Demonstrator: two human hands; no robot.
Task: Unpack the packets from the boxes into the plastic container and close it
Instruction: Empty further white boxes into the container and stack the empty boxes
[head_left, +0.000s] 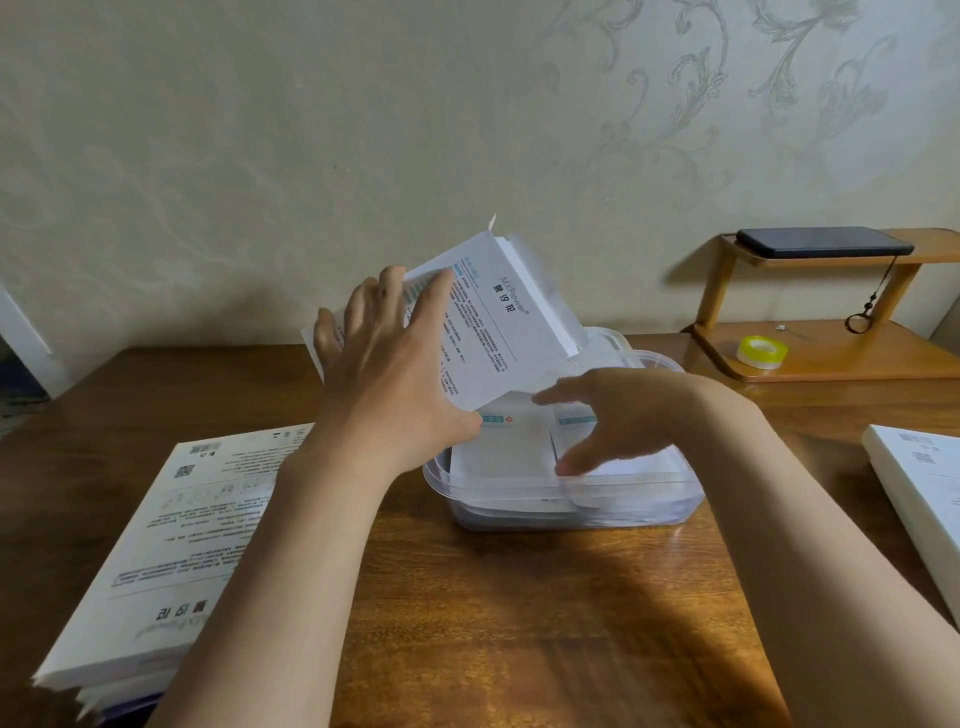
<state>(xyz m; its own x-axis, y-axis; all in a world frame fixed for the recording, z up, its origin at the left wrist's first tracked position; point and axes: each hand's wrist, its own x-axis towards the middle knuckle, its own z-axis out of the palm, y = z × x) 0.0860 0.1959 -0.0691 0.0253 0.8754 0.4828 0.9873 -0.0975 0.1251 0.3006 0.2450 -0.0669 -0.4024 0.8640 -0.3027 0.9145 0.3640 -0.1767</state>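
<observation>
Flat white printed cardboard boxes lie stacked on the left of the brown wooden table. The left hand grips a light, thin-walled white carton, tilted over the clear rectangular plastic container. Inside lie flat white packets, probably slick and best pinched by their edges. The right hand hovers over them, fingers straight and apart.

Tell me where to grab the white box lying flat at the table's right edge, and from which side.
Probably by the long side wall of the white box that faces the plastic container, coming from the left. It lies flat with that thick wall exposed; the far side is out of frame.
</observation>
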